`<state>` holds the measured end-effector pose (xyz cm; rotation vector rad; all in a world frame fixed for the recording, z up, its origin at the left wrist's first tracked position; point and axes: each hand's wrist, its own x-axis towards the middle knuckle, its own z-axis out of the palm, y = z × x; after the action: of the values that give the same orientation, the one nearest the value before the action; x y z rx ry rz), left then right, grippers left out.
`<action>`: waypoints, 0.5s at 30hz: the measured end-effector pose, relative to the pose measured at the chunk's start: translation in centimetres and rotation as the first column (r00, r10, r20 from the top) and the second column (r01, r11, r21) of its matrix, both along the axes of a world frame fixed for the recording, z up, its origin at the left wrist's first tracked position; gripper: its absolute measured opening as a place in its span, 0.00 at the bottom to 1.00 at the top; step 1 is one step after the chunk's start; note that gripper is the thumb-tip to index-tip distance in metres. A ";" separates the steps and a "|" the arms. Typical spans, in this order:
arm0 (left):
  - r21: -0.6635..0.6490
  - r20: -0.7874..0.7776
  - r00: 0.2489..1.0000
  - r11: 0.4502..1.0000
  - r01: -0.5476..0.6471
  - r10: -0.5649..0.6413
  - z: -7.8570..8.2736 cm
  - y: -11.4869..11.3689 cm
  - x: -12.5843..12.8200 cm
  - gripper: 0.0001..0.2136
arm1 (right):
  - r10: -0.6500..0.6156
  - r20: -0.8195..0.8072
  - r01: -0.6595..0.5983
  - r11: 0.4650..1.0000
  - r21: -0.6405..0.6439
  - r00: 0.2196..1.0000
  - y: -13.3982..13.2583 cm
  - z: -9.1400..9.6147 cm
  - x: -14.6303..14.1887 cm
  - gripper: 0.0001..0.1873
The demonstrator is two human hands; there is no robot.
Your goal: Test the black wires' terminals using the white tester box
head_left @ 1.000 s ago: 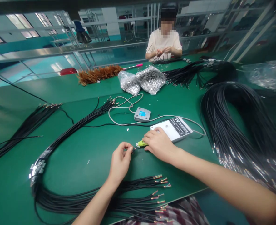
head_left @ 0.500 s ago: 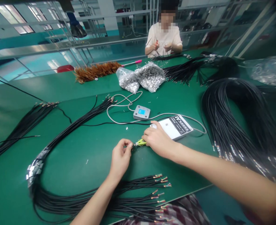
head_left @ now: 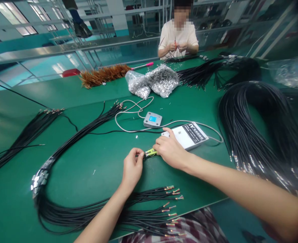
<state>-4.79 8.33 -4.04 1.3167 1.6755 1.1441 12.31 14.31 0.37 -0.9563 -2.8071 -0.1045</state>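
My left hand pinches the end of a black cable between thumb and fingertips; most of that cable is hidden behind the hand. My right hand is closed round a lime-green clip-like tool, its metal jaws meeting the cable end at the left fingertips. Just behind the right hand lies a flat white box with a black-and-white label. Below the hands, a bent bundle of black cables has stripped ends with coloured wires, and silvery tape-like wrapping at its left bend.
A grey control box with a lit screen and a looped cord sits behind. Bags of small metal parts and a brown feather duster lie farther back. Another cable bundle fills the right side. Across the table sits a person.
My left hand has shifted slightly right and up, closer to the lime-green tool, which now lies more level. Across the table, the other person's hands have come closer together.
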 end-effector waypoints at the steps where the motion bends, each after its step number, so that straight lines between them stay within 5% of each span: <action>1: 0.003 -0.012 1.000 1.000 -0.004 0.004 0.0 0.0 0.0 0.07 | -0.003 -0.003 0.003 1.000 0.000 1.000 0.0 0.0 0.0 0.12; 15: 0.091 -0.228 0.974 0.995 0.034 -0.013 0.1 -0.8 0.1 0.07 | 0.001 -0.009 -0.001 1.000 -0.023 1.000 -0.6 0.6 0.1 0.04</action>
<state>-4.64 7.57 -3.91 1.5734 1.7800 1.1039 12.45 13.75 0.97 -0.9579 -2.8063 -0.0682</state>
